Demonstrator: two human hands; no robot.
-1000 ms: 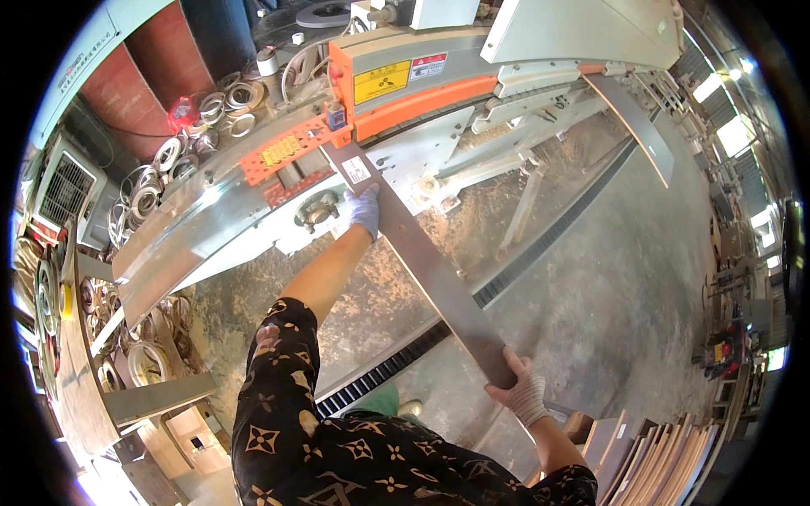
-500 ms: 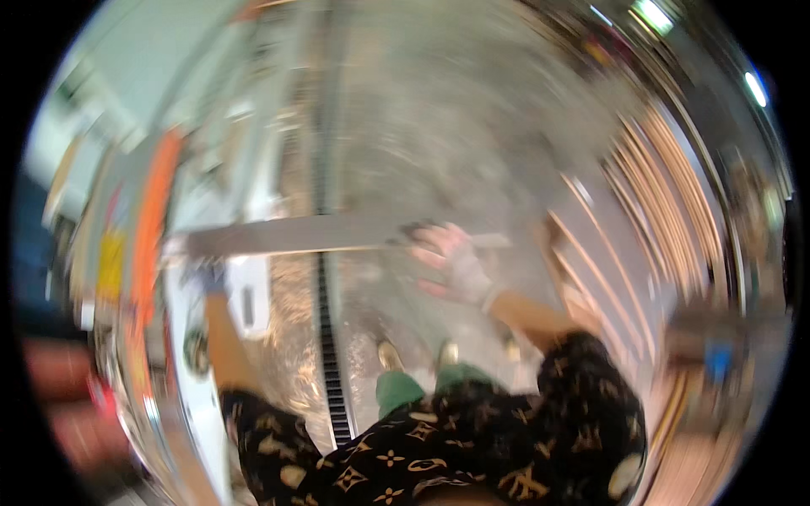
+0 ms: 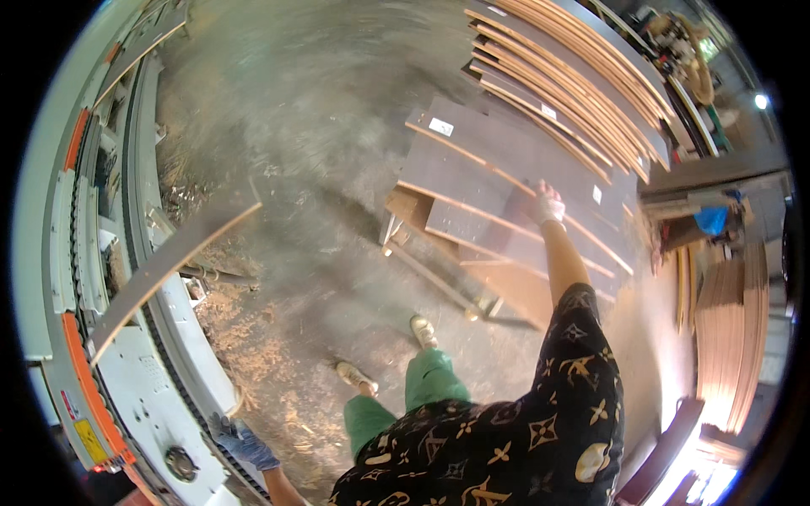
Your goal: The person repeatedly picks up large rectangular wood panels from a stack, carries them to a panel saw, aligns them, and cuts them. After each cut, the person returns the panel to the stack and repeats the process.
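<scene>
My left hand [image 3: 245, 440], in a blue-grey glove, lies at the edge of the white machine bed [image 3: 156, 384], fingers stretched out and holding nothing. A narrow dark board [image 3: 169, 263] with a pale edge rests on the machine beyond that hand and juts out over the floor; the hand is apart from it. My right arm reaches far right, where my right hand [image 3: 550, 207], in a pale glove with bare fingertips, is over the dark panels [image 3: 485, 190] at a pale edge. Its fingers look extended; whether they press on the panel is hard to see.
The panels lie on a low wheeled trolley [image 3: 430, 274]. Behind them rises a taller stack of boards [image 3: 557, 72]. An orange strip [image 3: 89, 384] and a dark chain track [image 3: 173, 363] run along the machine. Sawdust [image 3: 261, 363] covers the floor beside it. Brown sheets [image 3: 721, 337] stand far right.
The view has turned right. My right hand has left the narrow board and moved to the panels on the right. My left hand has come away from the board, nearer to me.
</scene>
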